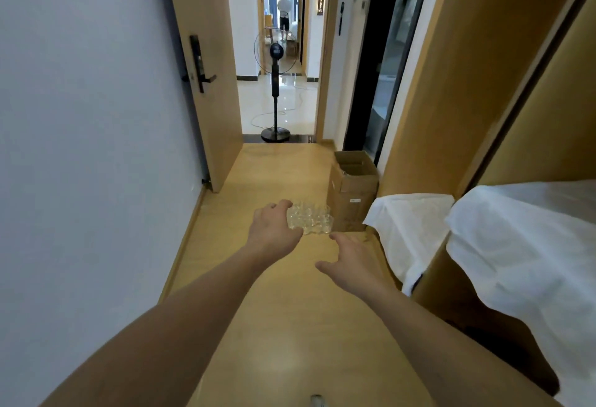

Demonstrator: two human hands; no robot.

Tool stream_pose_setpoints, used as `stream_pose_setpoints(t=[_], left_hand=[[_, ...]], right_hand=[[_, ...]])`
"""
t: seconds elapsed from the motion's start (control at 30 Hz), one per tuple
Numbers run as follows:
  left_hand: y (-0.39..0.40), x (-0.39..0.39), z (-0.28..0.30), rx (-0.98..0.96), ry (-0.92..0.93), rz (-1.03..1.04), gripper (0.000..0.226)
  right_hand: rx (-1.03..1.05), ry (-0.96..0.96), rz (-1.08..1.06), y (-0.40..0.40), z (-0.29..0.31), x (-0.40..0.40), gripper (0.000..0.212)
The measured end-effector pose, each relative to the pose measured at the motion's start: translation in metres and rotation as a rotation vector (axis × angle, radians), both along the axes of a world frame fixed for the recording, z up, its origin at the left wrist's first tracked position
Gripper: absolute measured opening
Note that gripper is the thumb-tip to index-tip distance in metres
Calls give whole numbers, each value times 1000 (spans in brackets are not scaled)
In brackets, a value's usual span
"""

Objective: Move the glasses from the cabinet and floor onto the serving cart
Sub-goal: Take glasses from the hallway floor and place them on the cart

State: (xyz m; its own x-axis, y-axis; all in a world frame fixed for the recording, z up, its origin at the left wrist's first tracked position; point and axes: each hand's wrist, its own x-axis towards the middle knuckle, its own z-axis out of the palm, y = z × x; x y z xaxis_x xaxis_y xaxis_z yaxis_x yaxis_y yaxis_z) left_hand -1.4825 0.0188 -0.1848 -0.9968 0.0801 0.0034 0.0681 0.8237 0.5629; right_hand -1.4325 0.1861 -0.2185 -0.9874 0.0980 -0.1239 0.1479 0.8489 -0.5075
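Clear glasses [311,221]; brown cardboard box [353,193]; yellow-tan floor [290,326]; white cloth [522,245]; black fan [275,97]

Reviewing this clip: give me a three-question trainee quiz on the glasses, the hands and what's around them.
1. True or false: the cluster of glasses sits on the floor beside the cardboard box.
2. Which hand is at the glasses? A. left hand B. right hand
3. Fill in: a standing ____ is in the doorway.

Key: 1 true; 2 A, its fingers at the cluster's left edge, grip unclear, the right open and short of it; 3 fan.
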Motion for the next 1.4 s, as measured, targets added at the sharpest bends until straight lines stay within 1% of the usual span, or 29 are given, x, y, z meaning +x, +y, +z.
stream_pose_setpoints(t=[0.1,0.27,0.5,0.7,0.8,0.97,1.1,1.23,1.33,1.4], left_hand=[[4,-58,-6,29,12,18,63],[12,-161,-19,12,-24,39,62],[17,-283,-45,44,-163,148,62],[15,-364,-74,32,-285,165,62],[11,-406,-93,16,-333,160,63],[6,-497,-132,70,-385,175,62],[2,-575,-171,106,-476,168,59],[-1,-642,-204,203,-609,224,56],[-3,-686,-230,290,-657,254,54],[-5,-710,-249,315,-675,273,53]], right_hand=[[-16,2,-2,3,-11,-58,76],[-127,9,-34,18,-18,-174,73],[-182,-122,-65,32,-38,-311,73],[-210,-216,-68,33,-66,-393,70],[-211,-246,-81,35,-81,-432,70],[-207,-313,-117,31,-112,-513,68],[-212,-393,-182,23,-142,-586,69],[-180,-523,-231,20,-169,-648,68],[-165,-566,-238,21,-193,-691,64],[-157,-604,-224,21,-213,-715,63]])
